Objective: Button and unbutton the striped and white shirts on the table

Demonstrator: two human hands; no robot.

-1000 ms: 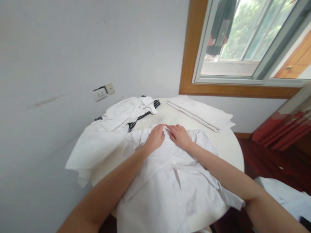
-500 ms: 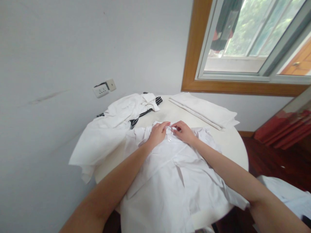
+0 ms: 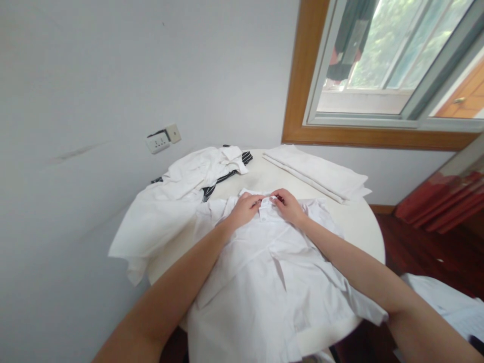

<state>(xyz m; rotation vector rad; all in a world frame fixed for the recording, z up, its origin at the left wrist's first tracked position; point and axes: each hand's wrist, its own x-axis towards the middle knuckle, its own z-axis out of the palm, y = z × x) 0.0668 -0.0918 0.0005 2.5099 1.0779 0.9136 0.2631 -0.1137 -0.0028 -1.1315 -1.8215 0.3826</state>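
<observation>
A white shirt (image 3: pixel 257 267) lies spread over the round table, its collar end away from me and its lower part hanging over the near edge. At the collar, my left hand (image 3: pixel 246 207) pinches the fabric from the left. My right hand (image 3: pixel 286 204) grips the collar from the right, fingers bent and thumb close to the left fingertips. Between the two hands a bit of the collar and front placket shows. Whether a button sits under the fingertips is too small to make out.
On the cream table (image 3: pixel 359 227), a folded white garment (image 3: pixel 317 171) lies at the back right. Rumpled white clothing (image 3: pixel 170 201) over a black striped cloth (image 3: pixel 247 158) hangs off the left side. A wall socket (image 3: pixel 158 142) and window frame (image 3: pixel 340 135) are behind.
My left fingers have come down from a raised, stretched position and now pinch the collar. The right hand has shifted slightly, and the collar edge between them shows more.
</observation>
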